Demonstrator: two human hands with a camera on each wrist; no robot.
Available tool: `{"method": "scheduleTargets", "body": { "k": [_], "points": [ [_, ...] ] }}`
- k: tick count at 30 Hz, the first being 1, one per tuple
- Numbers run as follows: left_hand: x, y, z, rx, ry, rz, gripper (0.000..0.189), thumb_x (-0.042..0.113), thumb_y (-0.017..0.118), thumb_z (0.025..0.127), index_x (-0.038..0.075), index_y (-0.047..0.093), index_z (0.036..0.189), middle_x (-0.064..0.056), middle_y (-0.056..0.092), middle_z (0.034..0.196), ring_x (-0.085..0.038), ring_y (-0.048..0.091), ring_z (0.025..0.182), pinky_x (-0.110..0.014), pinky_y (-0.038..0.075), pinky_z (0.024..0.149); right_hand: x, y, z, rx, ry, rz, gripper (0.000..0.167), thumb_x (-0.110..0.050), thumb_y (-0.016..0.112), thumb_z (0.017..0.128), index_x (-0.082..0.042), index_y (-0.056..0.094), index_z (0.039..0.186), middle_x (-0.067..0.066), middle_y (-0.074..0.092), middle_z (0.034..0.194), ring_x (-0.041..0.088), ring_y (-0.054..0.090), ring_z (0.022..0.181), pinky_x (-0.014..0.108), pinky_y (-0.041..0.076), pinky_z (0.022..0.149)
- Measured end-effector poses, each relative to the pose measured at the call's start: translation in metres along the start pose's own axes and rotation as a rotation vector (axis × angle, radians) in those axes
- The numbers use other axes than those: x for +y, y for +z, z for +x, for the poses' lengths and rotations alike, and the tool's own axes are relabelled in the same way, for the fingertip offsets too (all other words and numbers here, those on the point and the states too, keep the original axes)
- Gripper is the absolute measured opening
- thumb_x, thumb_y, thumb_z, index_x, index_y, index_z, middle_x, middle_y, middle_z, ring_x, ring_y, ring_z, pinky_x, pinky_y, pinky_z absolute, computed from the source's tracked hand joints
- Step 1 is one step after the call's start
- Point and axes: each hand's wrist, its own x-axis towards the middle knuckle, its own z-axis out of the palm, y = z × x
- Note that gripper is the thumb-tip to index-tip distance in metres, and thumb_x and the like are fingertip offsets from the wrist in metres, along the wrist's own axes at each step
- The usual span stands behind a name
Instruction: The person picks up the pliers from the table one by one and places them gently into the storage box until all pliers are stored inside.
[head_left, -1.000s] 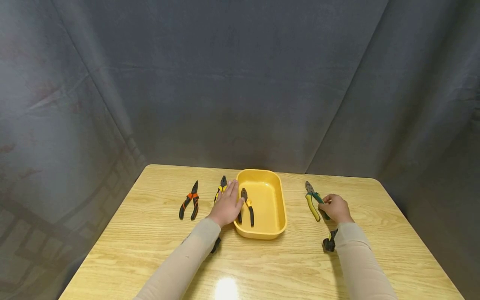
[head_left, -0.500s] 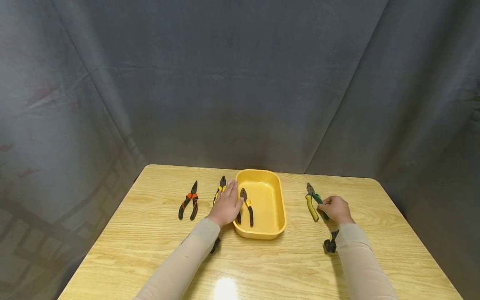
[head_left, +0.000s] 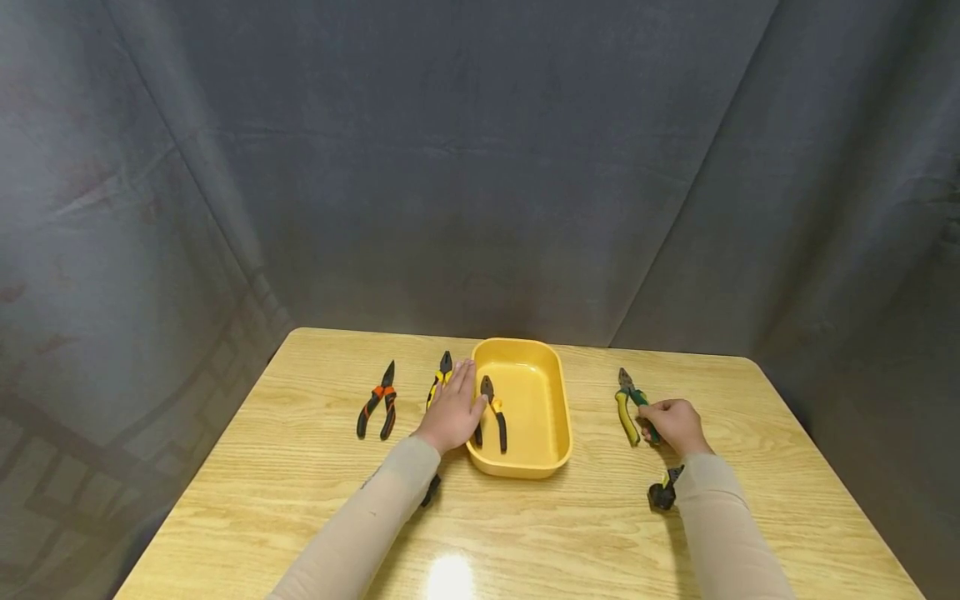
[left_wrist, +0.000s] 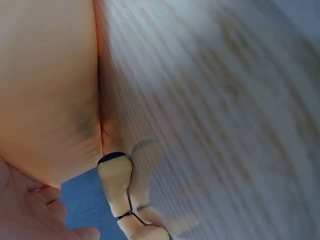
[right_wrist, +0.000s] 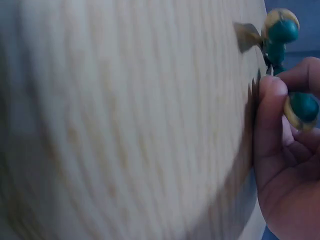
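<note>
My left hand (head_left: 452,410) lies with straight fingers along the left side of a yellow tray (head_left: 567,429); the same tray (left_wrist: 45,90) fills the upper left of the left wrist view, with the left hand (left_wrist: 32,210) below it. Inside the tray is a pair of pliers (head_left: 502,425) with black and yellow handles, partly covered by the thumb. To the right, my right hand (head_left: 677,423) pinches the green handle of green-and-yellow pliers (head_left: 624,408), whose dark head points away. In the right wrist view, thumb and forefinger of the right hand (right_wrist: 290,155) meet by the pliers' green handle ends (right_wrist: 282,31).
Orange-and-black pliers (head_left: 377,404) lie on the wooden table (head_left: 525,533) at left. Yellow-and-black pliers (head_left: 445,365) sit between them and the tray, partly behind the left hand. Black wrist cameras (head_left: 662,497) hang under the forearms. A grey curtain (head_left: 465,167) stands behind the table.
The green-and-yellow pliers have shifted slightly right and toward me, with my right hand on their handle. My left hand and the tray stay practically in place.
</note>
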Motion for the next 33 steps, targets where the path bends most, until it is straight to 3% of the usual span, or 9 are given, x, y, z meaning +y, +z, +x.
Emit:
{"method": "scheduleTargets", "body": {
  "k": [3, 9, 17, 33],
  "points": [
    [0.0007, 0.0001, -0.0011, 0.001, 0.0, -0.005, 0.067, 0.037, 0.035, 0.111, 0.002, 0.01, 0.162, -0.016, 0.011, 0.169, -0.029, 0.004, 0.156, -0.058, 0.01, 0.122, 0.0034, -0.0005, -0.0005, -0.011, 0.003, 0.077, 0.033, -0.015, 0.052, 0.102, 0.013, 0.069, 0.103, 0.005, 0.067, 0.069, 0.014, 0.062, 0.056, 0.03, 0.054, 0.053],
    [0.0023, -0.003, -0.0037, 0.01, 0.016, -0.013, 0.066, 0.034, 0.036, 0.111, 0.0, 0.011, 0.162, -0.018, 0.012, 0.168, -0.032, 0.007, 0.156, -0.06, 0.011, 0.122, 0.0031, 0.0023, -0.0018, 0.003, 0.004, 0.032, 0.036, -0.02, 0.05, 0.103, 0.008, 0.07, 0.092, 0.005, 0.063, 0.067, 0.017, 0.057, 0.056, 0.033, 0.051, 0.053],
    [0.0045, -0.0039, -0.005, 0.008, 0.009, -0.013, 0.066, 0.035, 0.036, 0.111, 0.001, 0.01, 0.162, -0.017, 0.01, 0.169, -0.032, 0.006, 0.156, -0.06, 0.01, 0.122, -0.0018, 0.0033, -0.0064, 0.015, 0.034, 0.107, 0.05, -0.032, 0.044, 0.109, 0.014, 0.063, 0.108, 0.004, 0.063, 0.071, 0.011, 0.06, 0.057, 0.028, 0.055, 0.055],
    [0.0024, -0.0013, -0.0029, 0.01, 0.009, -0.017, 0.067, 0.035, 0.037, 0.111, 0.001, 0.011, 0.162, -0.017, 0.012, 0.169, -0.032, 0.006, 0.156, -0.06, 0.011, 0.122, 0.0063, 0.0003, -0.0062, -0.006, 0.037, 0.296, 0.051, -0.032, 0.046, 0.109, 0.018, 0.059, 0.11, 0.003, 0.067, 0.07, 0.008, 0.063, 0.056, 0.026, 0.056, 0.054]
  ]
}}
